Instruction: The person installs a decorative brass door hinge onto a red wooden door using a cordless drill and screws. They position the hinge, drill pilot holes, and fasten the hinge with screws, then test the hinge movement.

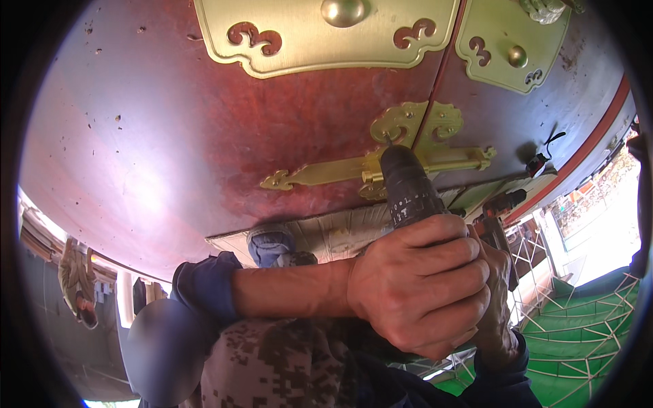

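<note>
While wrapped tight, fingers (435, 262) around drill (408, 187).

Brightly daylit from the lower right, overexposed there, with soft glare on the glossy dark-red lacquered wooden panel (170, 149) and polished brass plates (320, 41), heavy fisheye bending, black vignette at the rim, a blurred patch lower left.
</note>
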A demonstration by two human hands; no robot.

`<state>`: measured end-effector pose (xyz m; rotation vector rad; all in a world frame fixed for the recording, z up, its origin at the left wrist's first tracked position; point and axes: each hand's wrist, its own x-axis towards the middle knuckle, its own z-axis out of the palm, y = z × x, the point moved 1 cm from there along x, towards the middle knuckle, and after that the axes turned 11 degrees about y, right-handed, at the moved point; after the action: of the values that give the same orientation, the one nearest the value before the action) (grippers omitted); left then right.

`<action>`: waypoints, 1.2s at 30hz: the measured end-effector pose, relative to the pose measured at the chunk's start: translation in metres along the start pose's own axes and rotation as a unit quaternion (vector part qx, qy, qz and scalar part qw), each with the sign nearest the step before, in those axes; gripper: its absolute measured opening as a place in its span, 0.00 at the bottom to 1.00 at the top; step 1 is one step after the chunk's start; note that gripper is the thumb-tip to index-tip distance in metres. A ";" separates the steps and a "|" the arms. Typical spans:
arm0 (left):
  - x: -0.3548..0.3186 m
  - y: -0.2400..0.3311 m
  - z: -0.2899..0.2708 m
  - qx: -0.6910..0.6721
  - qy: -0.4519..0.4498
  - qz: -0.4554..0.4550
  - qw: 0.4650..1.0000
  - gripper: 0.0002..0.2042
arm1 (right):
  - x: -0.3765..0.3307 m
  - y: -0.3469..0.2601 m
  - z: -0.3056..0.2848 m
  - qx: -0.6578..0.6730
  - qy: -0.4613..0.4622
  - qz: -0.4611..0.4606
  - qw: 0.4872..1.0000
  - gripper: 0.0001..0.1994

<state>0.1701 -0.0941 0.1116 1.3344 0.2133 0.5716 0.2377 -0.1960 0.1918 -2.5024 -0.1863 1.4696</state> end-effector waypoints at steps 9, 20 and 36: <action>-0.002 -0.001 0.000 -0.007 0.010 0.001 1.000 0.17 | -0.003 0.008 0.009 -0.020 0.060 -0.060 0.996 0.18; -0.004 -0.001 0.001 -0.017 0.047 0.007 0.999 0.14 | -0.003 -0.015 -0.001 0.004 0.053 -0.012 0.999 0.21; -0.007 -0.003 -0.002 0.021 0.030 0.067 0.997 0.10 | -0.005 0.005 -0.004 -0.117 0.118 -0.048 0.985 0.13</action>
<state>0.1639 -0.0960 0.1069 1.3811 0.1868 0.7243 0.2392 -0.2026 0.1965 -2.7821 -0.4531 1.1612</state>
